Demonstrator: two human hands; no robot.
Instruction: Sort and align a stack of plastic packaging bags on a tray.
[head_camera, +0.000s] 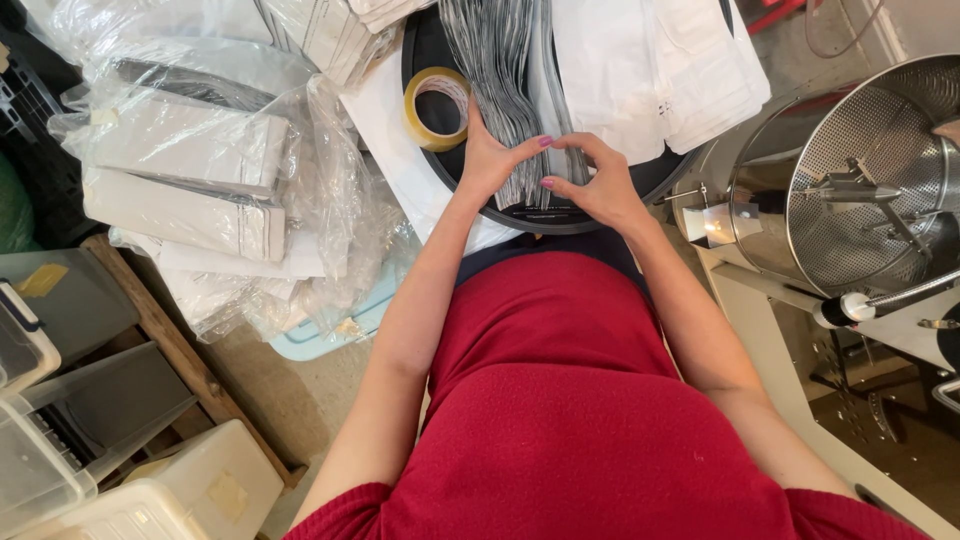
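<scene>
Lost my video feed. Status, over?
Left hand and right hand both pressed around the silver pouch stack. Tape roll beside left hand. Nothing blocking.

We see a silver-grey striped stack of flat foil pouches (505, 70) on a round black tray (560, 215), a tan-yellow tape roll (437, 108), white paper bags (660, 60), our red knit top (570, 400).

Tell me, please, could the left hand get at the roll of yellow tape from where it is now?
Probably yes: the tape roll lies right beside the left hand, with nothing between them, though that hand presses on the silver pouches.
</scene>
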